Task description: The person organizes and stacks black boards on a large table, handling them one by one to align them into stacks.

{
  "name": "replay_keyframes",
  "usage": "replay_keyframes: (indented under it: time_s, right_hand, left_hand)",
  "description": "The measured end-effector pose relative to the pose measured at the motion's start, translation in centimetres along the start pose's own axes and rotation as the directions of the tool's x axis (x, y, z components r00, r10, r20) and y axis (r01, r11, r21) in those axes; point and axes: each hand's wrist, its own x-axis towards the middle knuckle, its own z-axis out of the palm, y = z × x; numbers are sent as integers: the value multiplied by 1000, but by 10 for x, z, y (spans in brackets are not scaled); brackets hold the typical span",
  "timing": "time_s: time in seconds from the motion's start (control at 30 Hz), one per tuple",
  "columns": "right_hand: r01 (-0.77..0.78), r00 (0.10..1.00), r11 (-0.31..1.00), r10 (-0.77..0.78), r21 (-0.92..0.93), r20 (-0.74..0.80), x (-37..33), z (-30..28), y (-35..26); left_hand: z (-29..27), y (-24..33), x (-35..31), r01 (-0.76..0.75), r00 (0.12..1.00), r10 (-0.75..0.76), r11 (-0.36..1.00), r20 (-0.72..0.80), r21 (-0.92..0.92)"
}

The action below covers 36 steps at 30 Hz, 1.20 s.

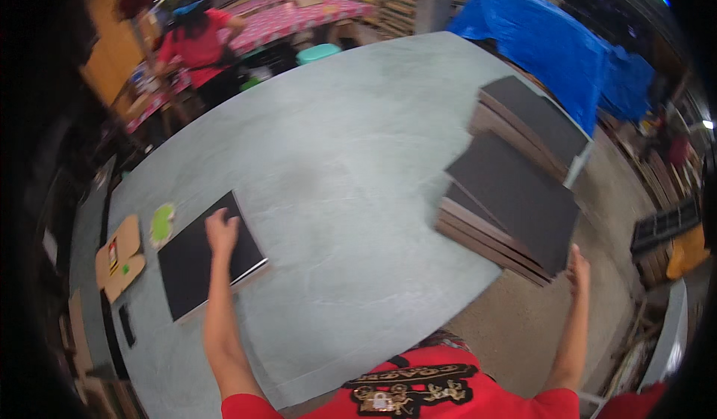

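On the left of the pale grey-green table lies a small stack of black flat boards with a light edge. My left hand rests over its top face, thumb and fingers apart. At the table's right edge stands a pile of dark boards with brown sides. Its top dark board sits turned askew to those below. My right hand is at the near right edge of that board, fingers closed about it, partly hidden by the board.
Behind that pile lies another stack of dark boards. Left of the black stack are a green oval patch, a cut brown cardboard piece and a small black object. A blue tarp covers something beyond; a person in red works far left.
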Motion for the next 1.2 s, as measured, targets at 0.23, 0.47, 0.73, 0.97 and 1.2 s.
replay_keyframes:
  time_s: [0.23,0.47,0.73,0.97,1.2]
  right_hand:
    - [58,970,996,-73,70,233,35,-19,19]
    - [61,883,990,-112,125,455,66,-36,9]
    - [-143,802,960,-30,241,596,90,-39,-12]
    - [5,930,983,-72,182,361,78,-45,1]
    - [350,919,853,-392,388,31,-26,-35,25]
  left_hand:
    - [166,398,-77,-103,785,469,743,405,-661]
    - [201,514,-79,-248,658,364,931,659,-266]
    - [155,510,-118,-198,699,267,964,664,-179]
    - [118,443,-216,-136,688,383,903,617,-409]
    - [123,361,-220,559,385,461,573,800,-599]
